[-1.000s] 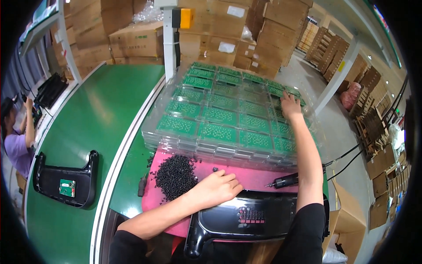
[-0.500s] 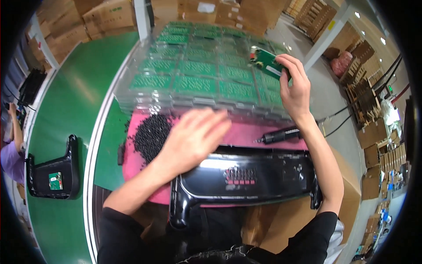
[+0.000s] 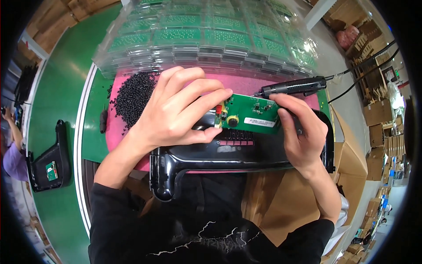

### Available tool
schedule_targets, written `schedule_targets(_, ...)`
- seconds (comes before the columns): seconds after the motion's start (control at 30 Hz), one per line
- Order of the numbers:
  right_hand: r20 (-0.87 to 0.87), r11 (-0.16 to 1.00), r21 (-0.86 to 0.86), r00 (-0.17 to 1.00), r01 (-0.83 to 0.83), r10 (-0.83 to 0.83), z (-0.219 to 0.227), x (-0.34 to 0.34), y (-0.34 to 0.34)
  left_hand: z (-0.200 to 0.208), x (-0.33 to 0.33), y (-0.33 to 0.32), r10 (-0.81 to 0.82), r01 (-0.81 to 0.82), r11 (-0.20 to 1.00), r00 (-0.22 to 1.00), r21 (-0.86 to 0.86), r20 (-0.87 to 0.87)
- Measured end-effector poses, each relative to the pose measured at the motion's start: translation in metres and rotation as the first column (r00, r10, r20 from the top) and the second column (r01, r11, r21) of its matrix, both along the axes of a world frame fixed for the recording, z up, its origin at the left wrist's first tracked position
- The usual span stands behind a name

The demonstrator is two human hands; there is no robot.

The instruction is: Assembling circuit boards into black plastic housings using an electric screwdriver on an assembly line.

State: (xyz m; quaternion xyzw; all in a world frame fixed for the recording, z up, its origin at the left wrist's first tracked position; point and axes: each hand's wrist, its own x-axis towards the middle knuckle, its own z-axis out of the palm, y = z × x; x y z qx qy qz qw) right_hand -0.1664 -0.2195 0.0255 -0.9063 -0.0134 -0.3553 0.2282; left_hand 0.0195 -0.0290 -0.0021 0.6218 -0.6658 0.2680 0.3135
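A green circuit board [image 3: 252,112] with a white label, a red part and a round black coil hangs between my hands. My left hand [image 3: 180,108] grips its left end between thumb and fingers. At the other end, my right hand [image 3: 303,130] pinches the board's right edge. Directly below lies a glossy black plastic housing [image 3: 246,154] with a row of slots, partly covered by the board and my hands. A black electric screwdriver [image 3: 294,87] rests just beyond the board on the pink mat [image 3: 121,145].
Small black screws [image 3: 134,97] form a pile left of my left hand. Stacked clear trays of green boards [image 3: 176,37] stand behind. A screwdriver with a dark handle [image 3: 103,121] lies left. On the green conveyor [image 3: 57,97] sits another black housing [image 3: 55,152]. An open cardboard box [image 3: 285,198] is at lower right.
My right hand has brought the circuit board from above the trays down over the black housing. My left hand has risen and taken hold of the board's left end. The view has tilted down.
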Motion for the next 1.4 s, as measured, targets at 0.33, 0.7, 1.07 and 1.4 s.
schedule_targets(0.33,-0.344,0.989,0.098,0.928,-0.114,0.141,-0.017,-0.044,-0.006,-0.007,-0.002,0.005,-0.241,0.297,0.937,0.931,0.185,-0.275)
schedule_targets(0.7,-0.283,0.982,0.126,0.944,-0.14,0.17,-0.06,-0.023,-0.022,-0.023,-0.001,0.004,-0.06,0.267,0.845,0.908,0.464,-0.414)
schedule_targets(1.07,-0.308,0.984,0.17,0.945,-0.061,0.112,-0.067,-0.018,-0.019,-0.024,-0.002,0.003,0.009,0.173,0.863,0.934,0.474,-0.357)
schedule_targets(1.4,-0.335,0.984,0.169,0.937,-0.048,0.103,-0.069,-0.015,-0.016,-0.026,0.0,0.005,0.006,0.169,0.85,0.943,0.498,-0.331)
